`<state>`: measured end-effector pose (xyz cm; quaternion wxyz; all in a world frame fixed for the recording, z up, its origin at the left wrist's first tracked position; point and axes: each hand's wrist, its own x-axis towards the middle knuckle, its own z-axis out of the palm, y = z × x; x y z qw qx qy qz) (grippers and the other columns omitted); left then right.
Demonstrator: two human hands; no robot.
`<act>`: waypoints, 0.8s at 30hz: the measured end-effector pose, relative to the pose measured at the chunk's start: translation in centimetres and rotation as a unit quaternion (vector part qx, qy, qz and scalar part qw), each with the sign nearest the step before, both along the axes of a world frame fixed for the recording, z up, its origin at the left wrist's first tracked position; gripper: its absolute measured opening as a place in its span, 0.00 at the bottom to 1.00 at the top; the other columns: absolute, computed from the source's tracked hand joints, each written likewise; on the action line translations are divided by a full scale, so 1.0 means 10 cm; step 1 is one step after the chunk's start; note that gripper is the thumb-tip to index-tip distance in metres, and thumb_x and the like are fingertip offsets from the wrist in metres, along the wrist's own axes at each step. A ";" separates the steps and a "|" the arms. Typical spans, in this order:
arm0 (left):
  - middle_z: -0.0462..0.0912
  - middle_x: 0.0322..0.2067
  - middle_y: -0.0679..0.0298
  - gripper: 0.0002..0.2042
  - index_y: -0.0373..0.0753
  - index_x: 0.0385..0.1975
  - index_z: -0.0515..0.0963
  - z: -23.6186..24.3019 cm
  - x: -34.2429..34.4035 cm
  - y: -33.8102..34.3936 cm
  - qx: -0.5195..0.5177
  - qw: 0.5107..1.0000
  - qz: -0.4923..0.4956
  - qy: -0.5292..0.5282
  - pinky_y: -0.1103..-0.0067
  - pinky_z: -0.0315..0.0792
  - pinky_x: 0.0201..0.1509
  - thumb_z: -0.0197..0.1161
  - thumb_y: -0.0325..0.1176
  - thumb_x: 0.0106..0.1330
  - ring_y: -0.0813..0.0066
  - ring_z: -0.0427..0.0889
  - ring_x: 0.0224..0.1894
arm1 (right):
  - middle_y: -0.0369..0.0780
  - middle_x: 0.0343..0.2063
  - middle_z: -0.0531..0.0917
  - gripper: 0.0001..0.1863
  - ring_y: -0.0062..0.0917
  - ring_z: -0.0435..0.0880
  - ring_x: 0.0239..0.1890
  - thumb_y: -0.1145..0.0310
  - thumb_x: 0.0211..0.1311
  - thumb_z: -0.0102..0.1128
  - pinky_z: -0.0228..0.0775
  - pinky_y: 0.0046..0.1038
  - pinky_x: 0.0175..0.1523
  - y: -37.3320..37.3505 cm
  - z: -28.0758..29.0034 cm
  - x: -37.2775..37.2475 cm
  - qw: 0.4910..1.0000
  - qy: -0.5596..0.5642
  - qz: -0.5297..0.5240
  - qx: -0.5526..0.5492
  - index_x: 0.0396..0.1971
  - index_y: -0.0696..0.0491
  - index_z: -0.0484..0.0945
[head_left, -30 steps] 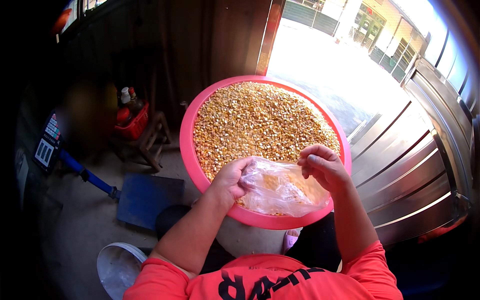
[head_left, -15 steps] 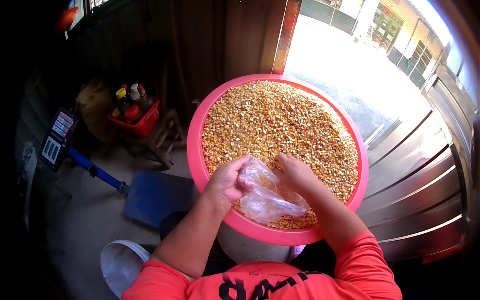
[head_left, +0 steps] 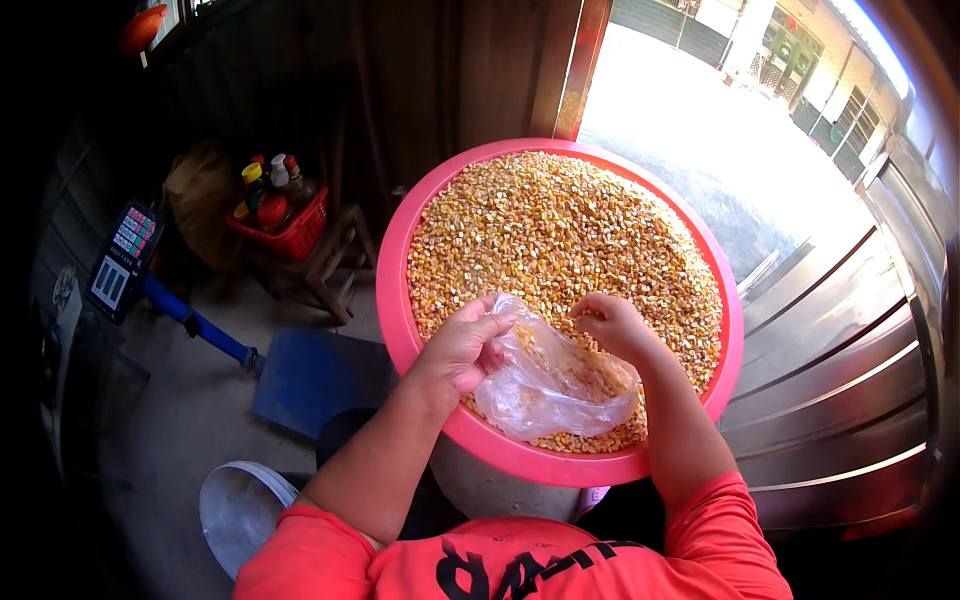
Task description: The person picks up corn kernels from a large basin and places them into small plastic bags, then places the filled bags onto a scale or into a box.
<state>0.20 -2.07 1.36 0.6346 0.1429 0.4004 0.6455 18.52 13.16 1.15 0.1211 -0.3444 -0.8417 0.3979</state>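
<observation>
The left hand (head_left: 462, 346) has its grip pinched on the left side of a thin clear plastic bag (head_left: 545, 390), thumb against curled fingers. The bag lies over corn kernels (head_left: 565, 235) near the front edge of a round pink tub (head_left: 394, 310). The right hand (head_left: 620, 325), fingers bent inward, is above the kernels just beyond the bag's right side; whether its grip pinches anything, I cannot tell.

We are holding both arms (head_left: 385, 450) out in front; our left hand (head_left: 455, 348) is pinching, our right hand (head_left: 615, 324) is curling its fingers (head_left: 589, 304) nearby.
</observation>
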 end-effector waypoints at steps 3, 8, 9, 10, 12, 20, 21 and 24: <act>0.74 0.28 0.71 0.14 0.41 0.46 0.68 -0.10 0.01 0.05 0.003 1.000 -0.001 0.022 0.87 0.67 0.18 0.58 0.29 0.61 0.88 0.69 0.17 | 0.31 0.19 0.74 0.07 0.10 0.65 0.15 0.73 0.58 0.53 0.55 0.16 0.19 -0.13 0.31 0.05 0.955 0.118 0.010 -0.272 0.37 0.53 0.76; 0.77 0.31 0.66 0.14 0.39 0.48 0.67 -0.13 0.02 0.08 0.010 1.000 -0.010 0.022 0.85 0.71 0.21 0.53 0.26 0.62 0.84 0.74 0.22 | 0.31 0.17 0.73 0.08 0.12 0.68 0.15 0.73 0.58 0.53 0.61 0.17 0.21 -0.47 0.36 -0.09 0.968 -0.014 0.163 -0.191 0.37 0.54 0.76; 0.77 0.33 0.65 0.14 0.37 0.48 0.67 -0.15 0.02 0.09 0.015 1.000 -0.010 0.019 0.84 0.74 0.23 0.51 0.24 0.63 0.82 0.76 0.25 | 0.32 0.17 0.73 0.08 0.13 0.70 0.16 0.73 0.58 0.54 0.64 0.18 0.22 -0.51 0.32 -0.10 0.968 -0.029 0.181 -0.170 0.38 0.54 0.76; 0.77 0.34 0.64 0.14 0.37 0.48 0.67 -0.17 0.02 0.09 0.019 1.000 -0.009 0.016 0.84 0.74 0.24 0.51 0.24 0.63 0.81 0.77 0.26 | 0.34 0.22 0.78 0.11 0.15 0.75 0.23 0.73 0.57 0.55 0.69 0.20 0.28 -0.48 0.25 -0.10 0.958 -0.050 0.201 -0.200 0.41 0.53 0.77; 0.77 0.36 0.63 0.13 0.37 0.47 0.67 -0.20 0.02 0.10 0.029 1.000 -0.004 0.008 0.82 0.75 0.25 0.51 0.24 0.62 0.80 0.78 0.30 | 0.37 0.26 0.80 0.13 0.17 0.77 0.28 0.73 0.56 0.55 0.70 0.20 0.32 -0.45 0.18 -0.07 0.951 -0.017 0.281 -0.128 0.43 0.52 0.77; 0.77 0.29 0.68 0.09 0.40 0.42 0.70 -0.14 0.01 0.04 0.014 0.999 -0.028 0.021 0.85 0.69 0.17 0.56 0.31 0.62 0.83 0.76 0.25 | 0.35 0.31 0.81 0.09 0.18 0.80 0.30 0.78 0.58 0.51 0.74 0.20 0.31 -0.17 0.25 0.04 0.966 0.110 0.105 -0.207 0.37 0.56 0.77; 0.77 0.29 0.69 0.09 0.40 0.41 0.70 -0.13 0.00 0.03 0.013 0.999 -0.036 0.027 0.85 0.69 0.17 0.56 0.31 0.62 0.83 0.76 0.25 | 0.34 0.29 0.81 0.07 0.17 0.79 0.28 0.77 0.58 0.52 0.73 0.19 0.30 -0.08 0.19 0.06 0.976 0.127 0.024 -0.173 0.36 0.56 0.77; 0.76 0.25 0.70 0.07 0.39 0.39 0.71 -0.11 0.00 0.02 0.002 0.999 -0.036 0.014 0.85 0.66 0.14 0.54 0.27 0.62 0.86 0.71 0.17 | 0.43 0.23 0.80 0.09 0.26 0.79 0.24 0.73 0.55 0.55 0.71 0.27 0.30 0.06 0.06 0.07 0.989 0.046 -0.081 0.111 0.37 0.56 0.75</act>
